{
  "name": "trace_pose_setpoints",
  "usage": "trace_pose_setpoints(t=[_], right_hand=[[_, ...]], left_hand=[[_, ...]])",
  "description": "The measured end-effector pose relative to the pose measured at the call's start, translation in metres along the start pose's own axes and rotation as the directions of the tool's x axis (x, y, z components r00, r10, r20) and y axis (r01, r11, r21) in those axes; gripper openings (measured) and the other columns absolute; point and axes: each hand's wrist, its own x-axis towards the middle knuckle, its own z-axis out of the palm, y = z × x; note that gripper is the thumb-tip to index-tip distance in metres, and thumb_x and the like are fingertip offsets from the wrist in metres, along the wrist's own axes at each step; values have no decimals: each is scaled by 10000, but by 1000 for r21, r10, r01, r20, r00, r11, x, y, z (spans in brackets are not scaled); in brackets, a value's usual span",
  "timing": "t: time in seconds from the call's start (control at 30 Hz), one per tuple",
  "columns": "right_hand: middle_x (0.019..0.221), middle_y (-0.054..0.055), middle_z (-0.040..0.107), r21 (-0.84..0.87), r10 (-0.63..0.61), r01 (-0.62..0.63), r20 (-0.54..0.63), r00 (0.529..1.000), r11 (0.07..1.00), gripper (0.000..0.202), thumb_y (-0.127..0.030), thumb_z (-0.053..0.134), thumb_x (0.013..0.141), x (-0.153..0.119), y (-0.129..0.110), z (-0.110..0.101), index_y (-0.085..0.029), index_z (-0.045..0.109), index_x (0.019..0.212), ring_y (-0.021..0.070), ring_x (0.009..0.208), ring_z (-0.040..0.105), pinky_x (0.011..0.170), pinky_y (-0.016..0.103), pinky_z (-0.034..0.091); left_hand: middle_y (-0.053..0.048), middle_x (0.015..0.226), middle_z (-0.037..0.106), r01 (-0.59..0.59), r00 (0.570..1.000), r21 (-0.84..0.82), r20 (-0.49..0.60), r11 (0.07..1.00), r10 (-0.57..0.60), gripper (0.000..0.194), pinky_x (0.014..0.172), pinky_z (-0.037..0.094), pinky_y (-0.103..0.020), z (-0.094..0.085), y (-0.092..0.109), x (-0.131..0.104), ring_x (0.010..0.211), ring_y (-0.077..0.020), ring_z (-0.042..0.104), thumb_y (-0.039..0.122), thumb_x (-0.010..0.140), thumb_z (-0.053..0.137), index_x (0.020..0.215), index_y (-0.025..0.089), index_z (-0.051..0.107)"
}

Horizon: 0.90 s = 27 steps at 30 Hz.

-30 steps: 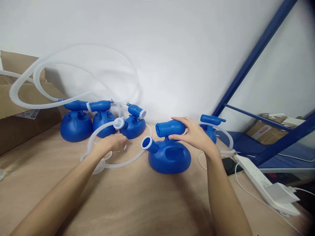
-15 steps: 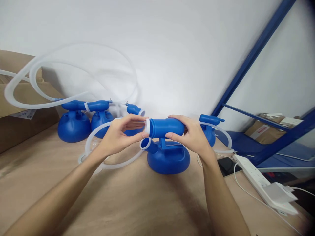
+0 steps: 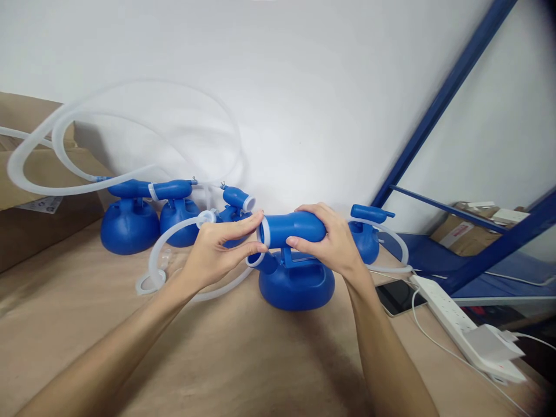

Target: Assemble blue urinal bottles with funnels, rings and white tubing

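Note:
In front of me my right hand point(image 3: 328, 237) is wrapped round a blue plastic tube piece point(image 3: 286, 230), its thumb on the near side. A white ring point(image 3: 266, 233) sits at the tube's open left end. My left hand point(image 3: 223, 246) pinches that ring between thumb and fingertips. Just under the tube piece stands a blue plastic bottle point(image 3: 297, 289) with a handle and a round open neck at its left. Whether the tube piece touches the bottle's handle, I cannot tell.
Several similar blue bottles point(image 3: 130, 226) stand at the back left with clear hoses point(image 3: 39, 188), beside a cardboard box point(image 3: 47, 220). Another blue bottle point(image 3: 365, 242) stands right. A phone point(image 3: 399, 296), a white power strip point(image 3: 460, 324) and a blue metal rack point(image 3: 443, 104) are farther right.
The white ring was held at the tube's end in my left fingers and now sits over its rim. The tube's open end has turned more towards me, and both hands have lowered slightly.

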Motion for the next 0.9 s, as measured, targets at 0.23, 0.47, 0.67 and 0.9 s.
trace_pose_setpoints(t=[0.23,0.47,0.67,0.9], right_hand=[[914,28,690,376,195,-286,263,945,881,591,-695,767,768,1,12,8,-231,674,1123,168,590,622,500,300,533],[948,37,684,463,132,-300,361,923,834,639,-756,698,795,3,4,10,-217,678,1137,209,739,673,561,304,580],[1320,107,642,12,183,-183,-20,983,983,662,-697,742,816,3,22,3,-266,638,1307,356,1217,619,1103,536,475],[1440,165,489,-133,449,-450,-38,893,883,819,-703,682,843,-3,79,44,-244,507,1498,382,1240,614,1113,566,458]], left_hand=[[-23,1304,725,-288,956,110,-17,951,292,467,1001,646,-332,6,11,-1,1178,-266,731,216,875,820,1327,289,731],[-23,1386,713,-197,974,266,160,943,158,450,935,639,-310,-19,39,6,1073,-238,781,443,935,741,1354,282,712],[-55,1159,800,238,751,587,394,774,-530,381,931,596,-363,-55,5,22,1069,-284,753,440,962,578,1259,257,733],[-183,979,777,221,206,920,281,324,-937,348,739,606,-472,-74,-72,7,866,-409,748,93,498,806,836,157,754]])
